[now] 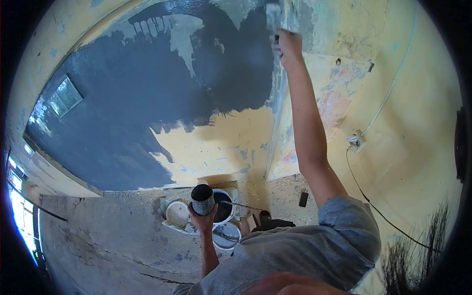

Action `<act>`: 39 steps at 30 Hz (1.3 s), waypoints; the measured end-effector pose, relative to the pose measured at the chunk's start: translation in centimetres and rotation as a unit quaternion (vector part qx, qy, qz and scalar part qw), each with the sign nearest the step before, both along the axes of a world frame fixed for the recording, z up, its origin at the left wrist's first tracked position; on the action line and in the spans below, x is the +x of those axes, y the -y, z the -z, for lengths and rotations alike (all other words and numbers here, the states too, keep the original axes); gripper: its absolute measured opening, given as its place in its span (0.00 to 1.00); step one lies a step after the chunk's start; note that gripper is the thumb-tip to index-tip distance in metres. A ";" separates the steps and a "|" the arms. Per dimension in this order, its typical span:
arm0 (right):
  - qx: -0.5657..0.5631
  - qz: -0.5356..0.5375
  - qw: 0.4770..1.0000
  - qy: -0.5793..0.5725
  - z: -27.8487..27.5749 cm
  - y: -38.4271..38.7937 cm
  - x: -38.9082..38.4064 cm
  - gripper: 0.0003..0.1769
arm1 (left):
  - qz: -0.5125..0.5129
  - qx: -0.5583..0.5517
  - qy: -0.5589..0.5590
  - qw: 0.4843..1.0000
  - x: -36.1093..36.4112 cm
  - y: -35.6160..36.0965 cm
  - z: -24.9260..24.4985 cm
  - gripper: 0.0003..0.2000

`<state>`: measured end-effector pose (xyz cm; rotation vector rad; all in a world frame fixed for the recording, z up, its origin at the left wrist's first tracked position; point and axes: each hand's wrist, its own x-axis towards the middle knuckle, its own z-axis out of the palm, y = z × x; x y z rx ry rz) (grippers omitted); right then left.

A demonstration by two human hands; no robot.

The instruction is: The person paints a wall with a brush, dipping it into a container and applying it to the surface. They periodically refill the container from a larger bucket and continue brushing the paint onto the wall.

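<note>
High on the wall, my right hand (287, 43) is closed round the handle of a brush (273, 15), whose blurred head is at the right edge of the dark grey paint (236, 59). Down near the floor, my left hand (202, 219) holds a paint-smeared can (202, 199) from beneath; its opening shows dark inside. Just behind the can is a bucket of dark paint (224, 206) with a stick or tool across it. Bare yellow wall (226, 142) shows below the grey area.
Beside the can on the floor are a white bucket (177, 214) and another bucket (226, 236). A phone (303, 199) lies on the floor to the right. A socket (355, 141) with cables is on the right wall; a dark cable (373, 209) hangs down from it.
</note>
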<state>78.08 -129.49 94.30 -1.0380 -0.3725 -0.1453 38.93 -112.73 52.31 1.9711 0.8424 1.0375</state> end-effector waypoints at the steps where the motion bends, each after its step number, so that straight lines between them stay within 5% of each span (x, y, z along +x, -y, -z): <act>1: -0.011 0.002 0.999 -0.050 2.0 -0.4 0.9 0.08 | -0.002 -0.012 -0.003 1.000 0.1 0.1 -0.3 0.43; 8: -0.128 0.007 0.957 -0.259 24.4 0.2 0.7 0.11 | 0.003 -0.016 0.009 1.000 0.4 -0.3 0.7 0.43; 11: -0.142 -0.016 0.940 -0.309 29.4 2.0 -1.8 0.10 | 0.019 -0.011 0.005 1.000 0.5 -0.4 0.2 0.43; 15: -0.153 0.026 0.944 -0.290 26.1 1.7 -0.1 0.09 | 0.021 -0.026 0.001 0.999 0.2 -0.6 0.5 0.42; 17: -0.151 0.084 0.965 -0.196 19.8 0.9 1.2 0.09 | 0.034 -0.019 -0.002 0.999 0.3 -0.9 0.8 0.42; 24: -0.059 0.010 0.998 -0.015 -0.2 0.2 -0.3 0.09 | 0.023 -0.013 0.007 1.000 0.1 -0.2 0.2 0.42; 28: -0.040 -0.047 0.997 -0.049 1.1 -2.4 -0.5 0.08 | 0.023 -0.010 -0.002 1.000 0.1 -0.2 0.7 0.42; 33: -0.144 -0.024 0.978 -0.149 18.2 -7.9 0.5 0.09 | 0.019 -0.011 -0.007 1.000 0.5 -0.5 1.0 0.42; 36: -0.180 -0.085 0.926 -0.321 24.6 -8.1 -4.7 0.08 | 0.011 -0.017 0.002 1.000 -0.4 -0.2 1.0 0.42; 39: -0.140 -0.117 0.940 -0.288 24.7 -8.5 -7.0 0.07 | 0.018 -0.042 0.013 0.999 -0.3 -1.0 1.4 0.42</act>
